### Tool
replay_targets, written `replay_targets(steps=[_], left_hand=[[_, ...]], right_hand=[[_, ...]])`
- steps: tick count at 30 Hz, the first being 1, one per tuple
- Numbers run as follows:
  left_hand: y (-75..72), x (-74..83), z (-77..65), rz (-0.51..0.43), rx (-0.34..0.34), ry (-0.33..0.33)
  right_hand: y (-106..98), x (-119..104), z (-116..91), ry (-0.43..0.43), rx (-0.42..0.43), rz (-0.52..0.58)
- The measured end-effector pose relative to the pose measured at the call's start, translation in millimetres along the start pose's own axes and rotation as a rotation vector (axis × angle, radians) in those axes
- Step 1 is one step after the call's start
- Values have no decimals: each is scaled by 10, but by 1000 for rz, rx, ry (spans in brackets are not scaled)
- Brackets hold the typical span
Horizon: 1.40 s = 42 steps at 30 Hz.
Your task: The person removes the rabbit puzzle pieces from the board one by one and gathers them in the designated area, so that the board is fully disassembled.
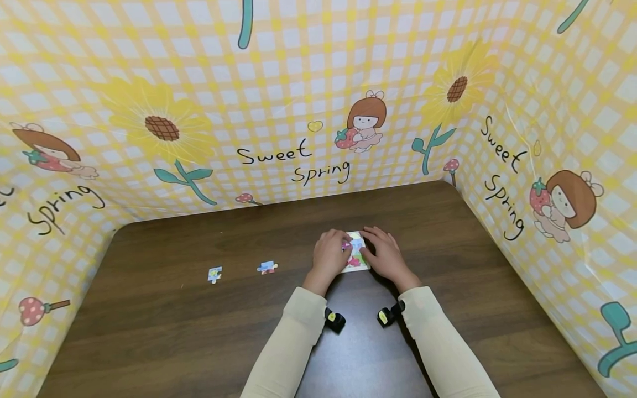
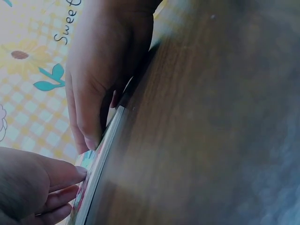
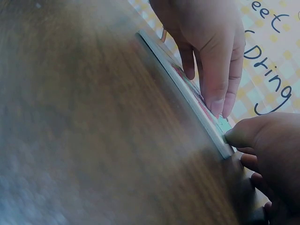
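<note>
A small jigsaw puzzle in a pale frame lies flat on the table, its picture pink, green and blue. My left hand covers the puzzle's left part, fingers bent downward. In the right wrist view, the left thumb and fingertips come close together right at the picture; I cannot tell whether a piece is between them. My right hand holds the puzzle's right side. Its thumb rests on top near the corner, and the other fingers curl by the edge. Both hands hide parts of the picture.
Two loose jigsaw pieces lie to the left on the brown wooden table: one blue and red piece and, farther left, a blue and yellow piece. A yellow checked cloth walls the table's back and sides. Black wrist cameras are strapped to both wrists.
</note>
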State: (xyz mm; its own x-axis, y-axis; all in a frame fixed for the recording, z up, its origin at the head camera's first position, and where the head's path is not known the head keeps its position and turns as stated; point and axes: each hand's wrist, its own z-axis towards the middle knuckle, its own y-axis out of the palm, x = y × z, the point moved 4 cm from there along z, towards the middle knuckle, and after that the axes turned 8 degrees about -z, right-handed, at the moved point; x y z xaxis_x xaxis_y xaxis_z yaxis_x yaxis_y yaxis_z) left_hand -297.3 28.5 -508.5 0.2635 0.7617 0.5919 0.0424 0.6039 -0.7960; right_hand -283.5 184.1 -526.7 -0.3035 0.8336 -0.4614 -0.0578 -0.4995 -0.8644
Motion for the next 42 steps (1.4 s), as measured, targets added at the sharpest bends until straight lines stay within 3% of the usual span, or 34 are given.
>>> replay_targets(steps=[26,42], left_hand=[[-4,1,68,35,9,-21],[2,-33,90,-4,65,-28]], right_hand=[[1,9,9,11,-5,-6],[4,21,11,14,-7,-2]])
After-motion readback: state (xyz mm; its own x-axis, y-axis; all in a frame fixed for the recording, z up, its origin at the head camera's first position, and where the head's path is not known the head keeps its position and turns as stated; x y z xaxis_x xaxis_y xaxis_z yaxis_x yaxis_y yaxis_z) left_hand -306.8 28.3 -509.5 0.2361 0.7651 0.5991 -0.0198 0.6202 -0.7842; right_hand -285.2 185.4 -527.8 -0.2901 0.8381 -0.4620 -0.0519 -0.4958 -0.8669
